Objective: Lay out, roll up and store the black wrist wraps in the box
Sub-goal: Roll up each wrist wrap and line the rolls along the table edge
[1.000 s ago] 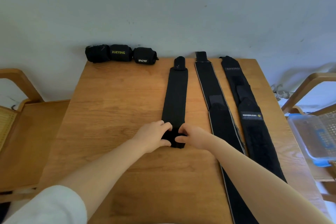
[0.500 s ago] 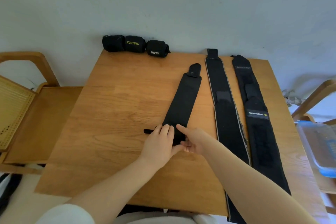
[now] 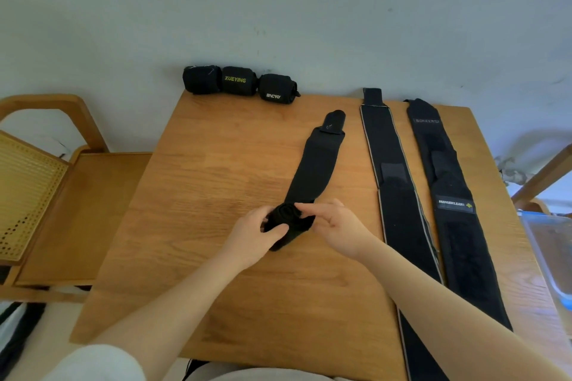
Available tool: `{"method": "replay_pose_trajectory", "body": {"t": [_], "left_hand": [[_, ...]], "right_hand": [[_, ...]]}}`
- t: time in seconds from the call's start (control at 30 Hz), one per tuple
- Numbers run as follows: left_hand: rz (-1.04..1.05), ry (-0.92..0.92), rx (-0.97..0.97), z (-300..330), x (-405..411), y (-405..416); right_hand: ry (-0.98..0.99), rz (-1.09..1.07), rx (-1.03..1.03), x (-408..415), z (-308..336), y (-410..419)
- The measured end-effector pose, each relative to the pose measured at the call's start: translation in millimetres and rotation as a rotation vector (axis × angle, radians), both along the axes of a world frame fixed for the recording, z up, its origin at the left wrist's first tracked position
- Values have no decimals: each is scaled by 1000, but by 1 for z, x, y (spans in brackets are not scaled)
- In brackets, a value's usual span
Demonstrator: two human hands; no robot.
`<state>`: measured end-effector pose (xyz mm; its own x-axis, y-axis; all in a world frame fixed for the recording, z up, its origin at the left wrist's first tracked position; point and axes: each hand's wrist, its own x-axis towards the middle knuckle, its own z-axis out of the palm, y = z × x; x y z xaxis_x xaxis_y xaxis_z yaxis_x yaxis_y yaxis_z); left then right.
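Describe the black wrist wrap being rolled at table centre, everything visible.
The plain black fabric wrist wrap lies flat on the wooden table, angled, its narrow tab end far. Its near end is coiled into a small roll, spiral showing. The left hand grips the roll; the right hand's fingers pinch it.

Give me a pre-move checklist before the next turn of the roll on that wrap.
1. Left hand grips the rolled end: ok.
2. Right hand fingers on the roll: ok.
3. Roll tight and even: cannot tell.
4. Unrolled wrap lies flat ahead: ok, though angled.
5. Clear of the edged wrap beside it: ok.
6. Box within reach: cannot tell; only its edge shows.
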<state>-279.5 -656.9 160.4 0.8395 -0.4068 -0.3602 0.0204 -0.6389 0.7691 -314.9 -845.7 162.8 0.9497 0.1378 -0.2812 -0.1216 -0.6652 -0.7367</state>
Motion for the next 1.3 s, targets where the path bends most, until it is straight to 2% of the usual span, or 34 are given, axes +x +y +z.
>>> {"method": "replay_pose_trajectory", "body": {"t": [0.1,0.2,0.3,0.4,0.47,0.57,0.7,0.8,0.87,1.0,1.1,1.17,1.23,1.3], "left_hand": [[34,88,-93,5,3,-5],[-1,-6,-37,5,1,-10],[14,31,-58,9,10,-9],[-49,30,-53,11,22,-8],[-94,23,-35,9,28,-6],[-224,-5,-7,6,35,0],[-308,-237,-50,-5,34,10],[-402,-568,-22,-18,26,13],[-480,-717,53,-24,22,12],[-566,-801,178,-32,19,10],[-505,-657,208,-25,14,2],[-310,-467,171,-18,13,-4],[-123,-224,74,-6,19,-4],[44,23,-126,10,27,3]], "right_hand": [[-92,152,-185,3,0,8],[-176,223,-247,7,-8,27],[-225,146,-262,7,-17,36],[-333,15,-169,3,-18,26],[-334,-65,-192,0,-17,12],[-263,81,-391,1,-25,-8],[-366,188,-485,14,-32,-9],[-438,208,-541,26,-30,0],[-422,266,-624,31,-27,2],[-327,350,-707,34,-32,-2],[-350,335,-688,33,-32,-1],[-342,370,-730,33,-25,-3],[-314,416,-776,34,-10,-9],[-276,454,-782,34,19,-16]]}}
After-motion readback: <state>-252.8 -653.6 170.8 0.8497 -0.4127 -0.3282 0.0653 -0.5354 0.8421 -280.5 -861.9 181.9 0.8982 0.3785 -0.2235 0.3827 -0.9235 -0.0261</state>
